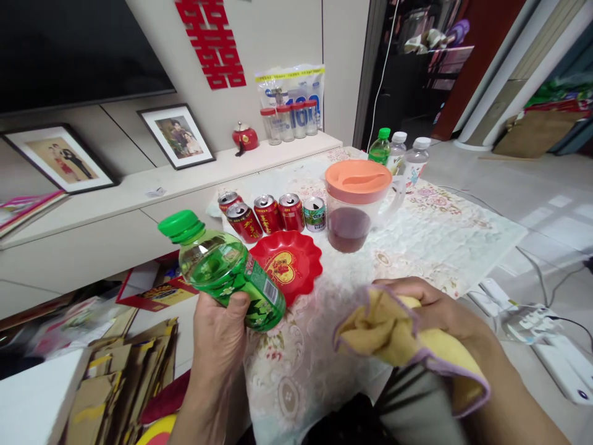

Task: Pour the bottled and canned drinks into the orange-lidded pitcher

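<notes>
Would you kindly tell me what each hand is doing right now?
Left hand: closed around a green-capped bottle.
Right hand: closed on a yellow cloth with purple edging.

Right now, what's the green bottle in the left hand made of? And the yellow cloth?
The green bottle looks like glossy plastic: it's partly see-through and catches highlights. The yellow cloth seems soft, matte fabric, bunched in folds; which fibre is unclear.

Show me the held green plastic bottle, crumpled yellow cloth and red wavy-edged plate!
Green plastic bottle [243, 281], head view: label.
Crumpled yellow cloth [386, 324], head view: bunched folds.
Red wavy-edged plate [283, 267], head view: printed middle.
</notes>
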Available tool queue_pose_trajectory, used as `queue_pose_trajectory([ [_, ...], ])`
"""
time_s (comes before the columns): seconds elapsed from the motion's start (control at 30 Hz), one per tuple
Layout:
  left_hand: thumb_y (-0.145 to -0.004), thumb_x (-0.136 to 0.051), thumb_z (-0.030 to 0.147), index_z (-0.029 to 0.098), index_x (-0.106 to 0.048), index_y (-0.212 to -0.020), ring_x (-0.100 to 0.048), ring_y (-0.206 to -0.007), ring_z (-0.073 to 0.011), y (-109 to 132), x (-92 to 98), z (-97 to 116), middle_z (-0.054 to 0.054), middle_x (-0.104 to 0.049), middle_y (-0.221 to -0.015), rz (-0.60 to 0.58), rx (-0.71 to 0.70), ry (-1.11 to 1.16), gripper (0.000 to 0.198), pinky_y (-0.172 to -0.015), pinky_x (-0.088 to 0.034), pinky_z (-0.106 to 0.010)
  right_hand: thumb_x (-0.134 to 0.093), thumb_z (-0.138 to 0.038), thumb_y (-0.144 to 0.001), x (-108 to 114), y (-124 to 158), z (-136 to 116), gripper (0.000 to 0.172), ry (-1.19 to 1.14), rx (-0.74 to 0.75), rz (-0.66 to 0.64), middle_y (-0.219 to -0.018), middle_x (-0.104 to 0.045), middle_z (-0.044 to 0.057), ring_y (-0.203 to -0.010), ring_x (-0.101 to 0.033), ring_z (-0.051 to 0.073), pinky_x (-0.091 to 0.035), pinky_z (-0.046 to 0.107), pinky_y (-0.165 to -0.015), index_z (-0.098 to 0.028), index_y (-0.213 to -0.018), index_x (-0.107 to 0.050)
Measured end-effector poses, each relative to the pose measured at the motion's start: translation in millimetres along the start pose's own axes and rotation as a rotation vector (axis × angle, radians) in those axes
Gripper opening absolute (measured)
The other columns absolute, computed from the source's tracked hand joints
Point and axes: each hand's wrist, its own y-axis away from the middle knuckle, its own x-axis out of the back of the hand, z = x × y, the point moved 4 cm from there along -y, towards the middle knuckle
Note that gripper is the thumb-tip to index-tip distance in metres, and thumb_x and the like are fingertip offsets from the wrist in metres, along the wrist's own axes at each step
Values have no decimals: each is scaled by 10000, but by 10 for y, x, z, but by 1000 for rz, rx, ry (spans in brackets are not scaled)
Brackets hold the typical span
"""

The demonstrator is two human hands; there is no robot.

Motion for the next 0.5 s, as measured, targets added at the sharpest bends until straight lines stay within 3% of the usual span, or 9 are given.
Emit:
queue_pose_trajectory([
  [0.07, -574, -937, 707, 245, -715, -1134, -713, -881, -228, 8, 25, -51, -41, -763, -1075, -30, 44, 46, 759, -782, -620, -319, -936, -324, -564, 121, 76, 125, 344, -231, -44, 238, -886, -779, 50, -778, -711, 237, -553, 341, -716, -254, -890, -848],
  [0.17, -561, -953, 690, 250, -710, -1148, -710, -902, -209, 27, 56, -88, -26, -762, -1086, -37, 77, 69, 772, -791, -609, -282, -943, -327, -545, 164, 129, 223, 375, -327, -67, 309, -749, -751, 35, -633, -671, 204, -537, 319, -633, -239, -896, -846],
  [0.27, -561, -955, 686, 245, -722, -1142, -708, -906, -191, 35, 59, -62, -14, -767, -1068, -36, 74, 55, 765, -792, -601, -251, -952, -341, -607, 16, 33, 174, 346, -202, -89, 126, -882, -764, 28, -742, -691, 179, -538, 281, -685, -227, -916, -847],
  [0.4, -524, -962, 700, 222, -722, -1161, -729, -935, -205, 26, 59, 1, -33, -785, -1099, 7, 72, 75, 831, -830, -613, -265, -894, -393, -742, -322, -244, 56, 254, -7, 53, -232, -1219, -708, 54, -1173, -647, 235, -482, 340, -1035, -220, -923, -851],
  [0.5, -490, -967, 712, 195, -715, -1154, -742, -902, -217, 17, 85, 22, -55, -796, -1080, 43, 92, 59, 878, -804, -622, -285, -849, -413, -802, -467, -488, 62, 255, 34, 80, -304, -1342, -653, 60, -1223, -629, 243, -461, 378, -1076, -227, -977, -844],
])
